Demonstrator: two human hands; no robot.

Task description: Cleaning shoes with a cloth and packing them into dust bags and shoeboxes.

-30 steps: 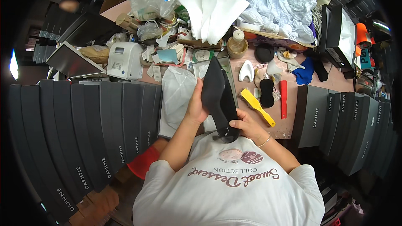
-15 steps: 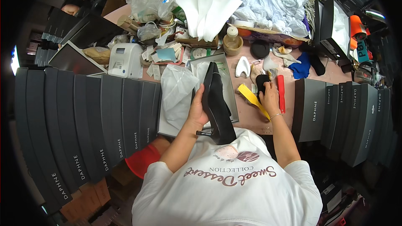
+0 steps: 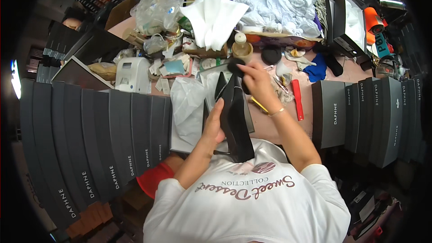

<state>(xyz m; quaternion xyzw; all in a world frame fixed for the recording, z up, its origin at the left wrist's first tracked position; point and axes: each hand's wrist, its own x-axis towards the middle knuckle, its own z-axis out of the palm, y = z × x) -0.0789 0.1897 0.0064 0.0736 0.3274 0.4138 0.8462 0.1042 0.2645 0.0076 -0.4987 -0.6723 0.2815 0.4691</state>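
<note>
Black shoe (image 3: 239,128) at your chest, black pad (image 3: 235,66) by its toe
Your left hand (image 3: 214,128) has its fingers wrapped on the shoe's side; it looks light, stiff and slightly slick, so its firm middle seems the safest hold. Your right hand (image 3: 259,82) pinches the soft-looking, rounded pad; whether that touches the toe, I can't tell. Left of the shoe lies crinkled white paper (image 3: 186,112); right, a straight red handle (image 3: 297,100); beyond, a rounded bowl (image 3: 242,53).

Black shoe (image 3: 238,123), black pad (image 3: 234,65); blue cloth (image 3: 316,68); white shirt (image 3: 252,218), maroon print (image 3: 264,167).
</note>
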